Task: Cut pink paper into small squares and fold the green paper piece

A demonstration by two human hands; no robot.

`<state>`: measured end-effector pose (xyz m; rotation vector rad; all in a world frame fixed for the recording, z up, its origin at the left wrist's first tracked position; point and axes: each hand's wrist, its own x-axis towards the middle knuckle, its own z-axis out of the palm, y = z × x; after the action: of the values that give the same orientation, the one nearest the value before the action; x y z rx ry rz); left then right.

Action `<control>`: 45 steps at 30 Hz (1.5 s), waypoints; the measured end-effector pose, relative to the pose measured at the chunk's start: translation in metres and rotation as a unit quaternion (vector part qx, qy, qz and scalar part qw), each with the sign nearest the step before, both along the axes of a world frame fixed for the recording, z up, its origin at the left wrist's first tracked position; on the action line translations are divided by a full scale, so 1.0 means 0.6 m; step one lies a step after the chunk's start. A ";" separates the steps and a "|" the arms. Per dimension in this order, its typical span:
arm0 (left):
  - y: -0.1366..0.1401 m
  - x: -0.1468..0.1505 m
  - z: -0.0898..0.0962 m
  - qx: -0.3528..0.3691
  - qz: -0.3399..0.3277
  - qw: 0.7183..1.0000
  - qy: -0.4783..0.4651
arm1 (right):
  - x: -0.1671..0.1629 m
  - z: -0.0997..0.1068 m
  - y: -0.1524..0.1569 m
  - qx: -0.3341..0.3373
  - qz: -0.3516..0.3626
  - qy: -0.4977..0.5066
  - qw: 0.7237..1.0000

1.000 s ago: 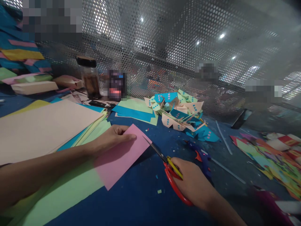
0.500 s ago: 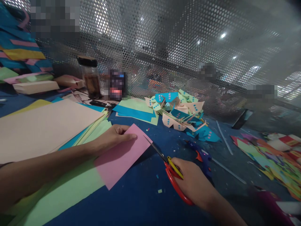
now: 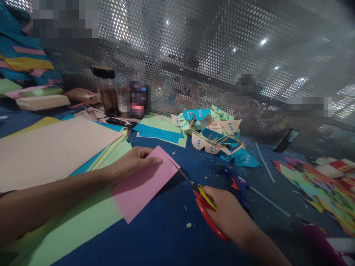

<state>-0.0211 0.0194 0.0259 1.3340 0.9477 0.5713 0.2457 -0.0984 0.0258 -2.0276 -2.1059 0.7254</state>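
Observation:
My left hand pinches a pink sheet of paper near its upper edge, thumb on top and fingers underneath. Closed round the red and yellow handles of a pair of scissors is my right hand. The scissor blades point up and left and lie at the right corner of the pink sheet, one blade over its surface. Below my left forearm spreads a light green sheet, partly covered by the pink paper and the arm.
Large pale paper sheets lie stacked at left, near a lidded jar. Folded paper boats are heaped at the back centre. A blue glue gun, clear glue sticks and colourful paper scraps lie at right. Perforated metal stands behind.

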 end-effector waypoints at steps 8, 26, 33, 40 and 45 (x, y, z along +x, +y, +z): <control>0.002 -0.001 -0.002 0.005 -0.005 1.000 -0.002 | 0.000 0.001 0.002 0.000 0.000 -0.010 1.000; 0.002 0.001 -0.012 -0.001 0.028 0.999 -0.020 | 0.002 -0.002 -0.002 0.034 0.027 -0.004 0.999; -0.002 0.000 -0.010 0.000 0.022 1.000 -0.021 | 0.000 -0.004 -0.004 0.049 0.031 -0.001 0.998; -0.010 0.003 0.004 0.003 0.000 1.000 -0.014 | -0.002 -0.005 -0.005 0.052 0.033 0.004 0.998; -0.013 0.004 -0.007 0.020 -0.001 1.000 -0.006 | -0.003 -0.006 -0.007 0.056 0.032 0.002 0.998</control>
<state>-0.0184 0.0118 0.0219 1.3653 0.9290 0.6000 0.2437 -0.1028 0.0222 -1.9075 -2.1668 0.6041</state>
